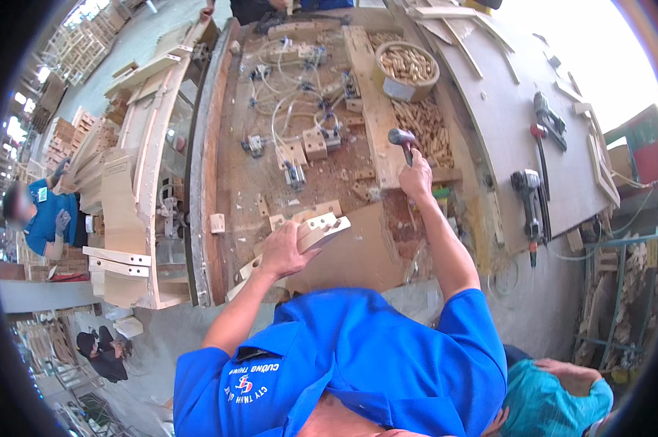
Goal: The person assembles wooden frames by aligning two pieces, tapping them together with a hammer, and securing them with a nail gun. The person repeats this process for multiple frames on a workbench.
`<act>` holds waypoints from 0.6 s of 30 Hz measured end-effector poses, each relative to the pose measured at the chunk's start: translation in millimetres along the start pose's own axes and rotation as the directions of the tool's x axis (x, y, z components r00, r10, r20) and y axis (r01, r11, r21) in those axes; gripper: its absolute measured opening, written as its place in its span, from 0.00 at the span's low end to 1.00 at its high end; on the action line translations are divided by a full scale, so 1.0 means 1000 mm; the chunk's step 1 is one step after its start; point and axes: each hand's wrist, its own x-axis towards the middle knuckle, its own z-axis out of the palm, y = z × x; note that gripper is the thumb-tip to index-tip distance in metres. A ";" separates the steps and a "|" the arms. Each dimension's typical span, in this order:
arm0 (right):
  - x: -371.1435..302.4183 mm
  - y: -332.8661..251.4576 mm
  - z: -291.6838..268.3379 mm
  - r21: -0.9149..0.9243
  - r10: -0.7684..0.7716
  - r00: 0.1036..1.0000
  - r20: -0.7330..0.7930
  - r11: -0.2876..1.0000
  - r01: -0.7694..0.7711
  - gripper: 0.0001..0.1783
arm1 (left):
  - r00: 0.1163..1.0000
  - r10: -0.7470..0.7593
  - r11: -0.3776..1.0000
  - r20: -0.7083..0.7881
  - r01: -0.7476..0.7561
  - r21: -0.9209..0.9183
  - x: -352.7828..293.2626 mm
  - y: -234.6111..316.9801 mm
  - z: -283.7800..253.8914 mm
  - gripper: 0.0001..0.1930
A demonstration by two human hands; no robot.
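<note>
My right hand is closed round the handle of a hammer, its dark head raised near a heap of loose wooden dowels. On the near side of the bench, my left hand grips a pale wooden piece with holes in its end and a dowel sticking out. That piece lies slanted beside a sheet of brown cardboard. Further wooden strips lie under and behind my left hand, partly hidden by it.
Pneumatic clamps with clear hoses cover the bench middle. A bucket of dowels stands at the far right. Nail guns lie on the right-hand table. A co-worker in blue stands at left; a person in teal is close at lower right.
</note>
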 end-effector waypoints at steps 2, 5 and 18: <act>0.042 -0.028 -0.001 -0.030 0.011 0.999 -0.032 0.999 -0.012 0.37 | 0.997 -0.043 0.996 -0.071 0.037 -0.085 0.010 0.000 -0.022 0.33; 0.077 -0.031 0.000 -0.092 -0.040 0.996 -0.074 0.995 0.033 0.37 | 0.988 -0.107 0.899 -0.111 0.049 -0.435 0.012 0.018 -0.066 0.34; -0.130 -0.154 0.003 0.563 -0.576 0.804 0.148 0.717 0.411 0.50 | 0.885 -0.366 0.388 -0.288 -0.137 -0.912 0.097 0.085 -0.077 0.29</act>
